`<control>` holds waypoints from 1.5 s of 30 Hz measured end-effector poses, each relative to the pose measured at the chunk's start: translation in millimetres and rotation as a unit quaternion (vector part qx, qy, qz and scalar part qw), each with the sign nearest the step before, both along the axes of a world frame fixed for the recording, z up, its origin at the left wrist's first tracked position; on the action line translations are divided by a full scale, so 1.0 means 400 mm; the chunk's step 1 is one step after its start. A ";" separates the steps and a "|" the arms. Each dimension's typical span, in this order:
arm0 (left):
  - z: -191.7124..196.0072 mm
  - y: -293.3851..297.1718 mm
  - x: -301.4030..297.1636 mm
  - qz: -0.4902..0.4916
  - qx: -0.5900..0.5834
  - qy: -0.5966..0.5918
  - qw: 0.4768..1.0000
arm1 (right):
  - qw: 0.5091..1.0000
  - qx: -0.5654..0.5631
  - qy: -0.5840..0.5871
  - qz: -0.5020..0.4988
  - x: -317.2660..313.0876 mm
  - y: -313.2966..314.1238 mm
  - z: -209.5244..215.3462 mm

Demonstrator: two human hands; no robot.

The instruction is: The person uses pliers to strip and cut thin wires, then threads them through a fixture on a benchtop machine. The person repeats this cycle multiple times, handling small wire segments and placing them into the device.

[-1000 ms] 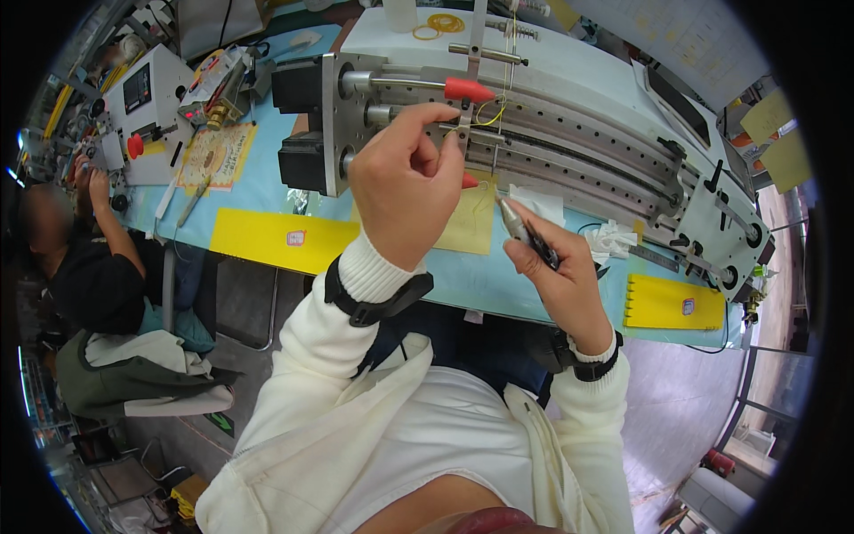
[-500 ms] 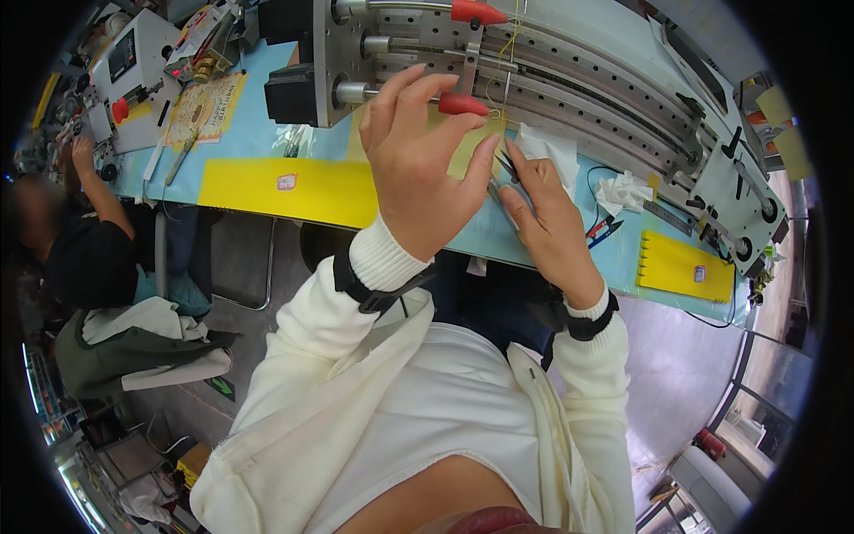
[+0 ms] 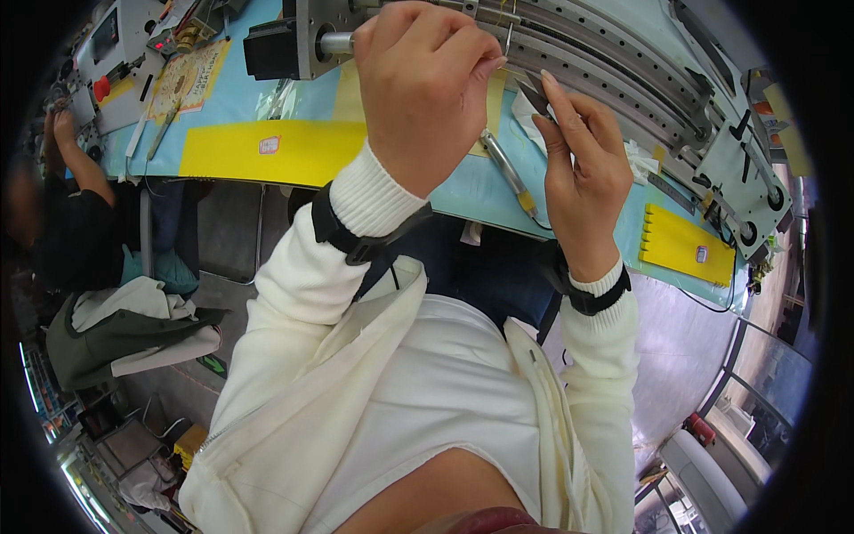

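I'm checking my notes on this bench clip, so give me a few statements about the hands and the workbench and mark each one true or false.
1. The left hand is raised at the metal rail assembly, fingers pinched together. True.
2. The right hand lies flat on the yellow pad. False: it is lifted over the blue bench top, holding a small dark tool, apart from the pad.
3. Both wrists carry a dark band over white cuffs. True.
4. A metal hand tool with a yellow tip lies on the bench between the two hands. True.
5. Nobody else is in view. False: another person in dark clothing is at the bench far to the left.
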State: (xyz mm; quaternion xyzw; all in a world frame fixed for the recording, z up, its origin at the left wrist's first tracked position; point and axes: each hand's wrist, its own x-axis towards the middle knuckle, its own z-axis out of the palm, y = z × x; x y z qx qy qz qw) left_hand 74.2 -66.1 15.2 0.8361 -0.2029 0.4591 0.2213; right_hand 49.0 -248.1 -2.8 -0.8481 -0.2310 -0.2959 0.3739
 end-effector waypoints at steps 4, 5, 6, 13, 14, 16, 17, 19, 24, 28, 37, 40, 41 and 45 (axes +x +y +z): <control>0.005 -0.029 -0.017 -0.082 -0.128 0.069 0.986 | 0.999 -0.011 -0.030 -0.003 0.016 0.012 -0.009; 0.004 -0.037 -0.026 -0.092 -0.164 0.090 0.978 | 0.999 -0.008 -0.031 -0.004 0.018 0.015 -0.011; 0.004 -0.042 -0.035 -0.087 -0.189 0.122 0.970 | 0.999 -0.005 -0.031 -0.006 0.019 0.017 -0.013; 0.003 -0.054 -0.053 -0.080 -0.291 0.195 0.933 | 0.999 -0.015 -0.029 -0.014 0.019 0.026 -0.026; 0.004 -0.053 -0.053 -0.080 -0.287 0.194 0.935 | 0.999 -0.013 -0.032 -0.014 0.021 0.029 -0.028; 0.007 -0.052 -0.053 -0.081 -0.280 0.193 0.937 | 0.999 -0.008 -0.032 -0.017 0.023 0.033 -0.030; 0.008 -0.052 -0.053 -0.080 -0.277 0.192 0.938 | 0.999 -0.004 -0.029 -0.019 0.024 0.035 -0.031; 0.009 -0.052 -0.054 -0.078 -0.270 0.190 0.941 | 0.999 -0.001 -0.028 -0.022 0.025 0.038 -0.033; 0.009 -0.054 -0.054 -0.079 -0.282 0.199 0.935 | 0.999 -0.002 -0.029 -0.028 0.027 0.042 -0.038; 0.011 -0.052 -0.053 -0.081 -0.277 0.194 0.938 | 0.999 -0.011 -0.040 -0.030 0.029 0.043 -0.039; 0.015 -0.055 -0.056 -0.063 -0.258 0.196 0.944 | 0.997 -0.030 -0.068 -0.036 0.035 0.041 -0.043; 0.018 -0.062 -0.057 -0.104 -0.368 0.202 0.902 | 0.996 -0.004 -0.082 -0.039 0.035 0.040 -0.034; 0.021 -0.061 -0.061 -0.125 -0.420 0.202 0.876 | 0.996 0.015 -0.084 -0.040 0.031 0.037 -0.027; 0.049 -0.030 -0.028 -0.226 -0.516 0.086 0.822 | 0.988 0.031 -0.139 -0.058 0.028 0.003 0.019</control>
